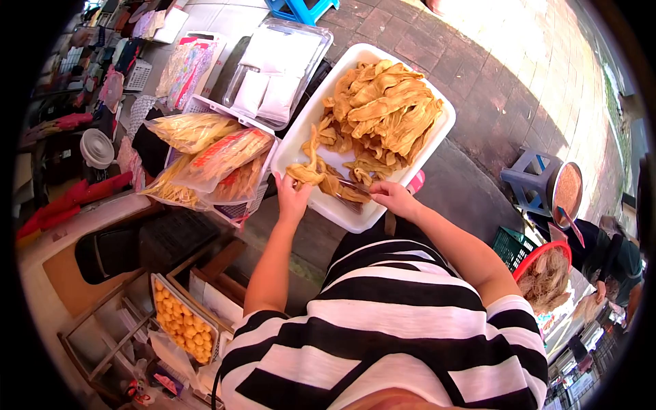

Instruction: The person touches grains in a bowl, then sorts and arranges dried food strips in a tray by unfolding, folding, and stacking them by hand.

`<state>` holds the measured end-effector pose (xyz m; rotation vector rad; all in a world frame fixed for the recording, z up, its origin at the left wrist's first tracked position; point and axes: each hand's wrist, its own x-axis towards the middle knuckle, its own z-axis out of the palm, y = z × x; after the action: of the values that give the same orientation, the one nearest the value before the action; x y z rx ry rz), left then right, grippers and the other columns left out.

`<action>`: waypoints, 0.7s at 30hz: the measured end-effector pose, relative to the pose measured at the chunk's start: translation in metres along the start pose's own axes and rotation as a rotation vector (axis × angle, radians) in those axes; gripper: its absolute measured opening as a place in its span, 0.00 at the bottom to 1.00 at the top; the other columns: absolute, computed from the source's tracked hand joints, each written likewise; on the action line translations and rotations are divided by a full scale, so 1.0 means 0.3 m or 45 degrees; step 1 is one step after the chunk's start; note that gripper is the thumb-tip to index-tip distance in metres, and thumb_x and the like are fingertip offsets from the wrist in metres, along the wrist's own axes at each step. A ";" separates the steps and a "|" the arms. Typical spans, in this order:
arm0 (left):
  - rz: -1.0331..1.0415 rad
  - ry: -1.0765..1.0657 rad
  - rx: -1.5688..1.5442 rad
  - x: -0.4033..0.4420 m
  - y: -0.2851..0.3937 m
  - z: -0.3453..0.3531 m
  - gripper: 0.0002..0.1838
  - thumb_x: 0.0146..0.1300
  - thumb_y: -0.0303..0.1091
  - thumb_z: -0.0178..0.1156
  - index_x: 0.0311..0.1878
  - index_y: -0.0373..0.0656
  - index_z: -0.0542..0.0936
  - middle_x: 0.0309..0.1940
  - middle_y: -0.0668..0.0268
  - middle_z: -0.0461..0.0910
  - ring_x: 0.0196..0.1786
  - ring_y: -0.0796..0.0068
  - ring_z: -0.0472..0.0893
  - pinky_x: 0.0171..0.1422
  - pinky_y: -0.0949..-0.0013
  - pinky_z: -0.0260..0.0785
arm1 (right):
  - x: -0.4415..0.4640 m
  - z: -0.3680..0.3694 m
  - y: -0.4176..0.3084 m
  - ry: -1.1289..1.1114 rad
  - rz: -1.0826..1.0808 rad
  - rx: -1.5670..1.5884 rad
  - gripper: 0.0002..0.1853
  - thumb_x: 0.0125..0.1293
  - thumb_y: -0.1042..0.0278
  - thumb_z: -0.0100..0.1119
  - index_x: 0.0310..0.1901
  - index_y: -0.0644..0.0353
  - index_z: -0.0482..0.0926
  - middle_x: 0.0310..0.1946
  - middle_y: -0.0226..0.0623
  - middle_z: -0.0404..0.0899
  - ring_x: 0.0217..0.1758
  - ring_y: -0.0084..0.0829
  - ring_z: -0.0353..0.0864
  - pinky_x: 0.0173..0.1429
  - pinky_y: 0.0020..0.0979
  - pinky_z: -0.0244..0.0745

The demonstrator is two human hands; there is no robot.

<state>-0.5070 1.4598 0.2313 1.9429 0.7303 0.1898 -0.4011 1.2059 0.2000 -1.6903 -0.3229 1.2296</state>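
A white tub (447, 119) in front of me holds a heap of limp, yellow-brown pickled mustard greens (386, 102). At its near left corner my left hand (292, 196) pinches the end of a bunch of the greens. My right hand (394, 198) is closed at the near rim, its fingertips on what looks like the edge of a clear plastic bag (354, 193). Some greens lie between the two hands, partly under or inside the shiny plastic. How far they are in the bag I cannot tell.
To the left, a basket (263, 174) holds bagged yellow and orange strips (222, 160). Behind it is a clear-lidded tray (287, 61) with white packets. A tray of round yellow items (183, 320) stands lower left. At right are a stool (529, 181), a bowl (567, 188) and a red basin (543, 249); a person is beyond.
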 end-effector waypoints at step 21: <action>0.126 -0.435 -0.517 0.073 0.286 0.110 0.12 0.62 0.27 0.48 0.46 0.31 0.73 0.40 0.65 0.76 0.43 0.79 0.73 0.51 0.76 0.63 | 0.028 -0.212 -0.245 0.285 -0.108 0.552 0.11 0.65 0.64 0.54 0.42 0.64 0.75 0.31 0.27 0.76 0.32 0.20 0.71 0.38 0.24 0.69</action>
<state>-0.4403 1.4206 0.2853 1.5687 0.3380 0.0566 -0.3211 1.2122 0.2556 -1.4025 0.0110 0.9543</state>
